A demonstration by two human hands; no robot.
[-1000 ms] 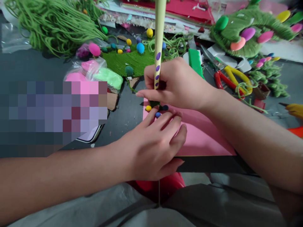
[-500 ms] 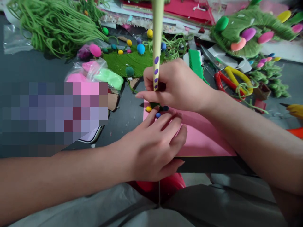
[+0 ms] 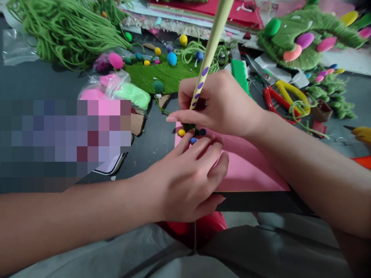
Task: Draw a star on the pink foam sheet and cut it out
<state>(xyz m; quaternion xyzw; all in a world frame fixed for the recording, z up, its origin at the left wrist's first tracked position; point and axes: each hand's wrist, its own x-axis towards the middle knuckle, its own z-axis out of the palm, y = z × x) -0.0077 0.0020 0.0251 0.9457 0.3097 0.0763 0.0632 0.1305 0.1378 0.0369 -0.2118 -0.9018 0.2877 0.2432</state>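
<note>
My right hand (image 3: 216, 100) is closed around a pale yellow pencil (image 3: 212, 44) with purple oval marks. Its top leans to the right, and the lower tip is hidden behind my thumb. Below it, my left hand (image 3: 194, 173) rests with bent fingers on a small dark green piece (image 3: 189, 126), holding it against a pink sheet of paper (image 3: 249, 166). Little balls sit around that piece: a yellow ball (image 3: 181, 132), a blue ball (image 3: 193, 141) and a dark blue ball (image 3: 202, 132). My fingers cover much of the piece.
A green yarn-wrapped shape (image 3: 162, 75) with coloured balls lies beyond my hands. Green yarn (image 3: 69, 34) is heaped at back left. On the right are scissors (image 3: 279, 102) and a decorated green wreath-like piece (image 3: 307, 42). At left lie bagged clay (image 3: 131, 95) and a phone (image 3: 111, 166).
The pencil's upper end has swung to the right, from nearly upright to a clear lean. My left hand stays in place, and my right hand has barely shifted.
</note>
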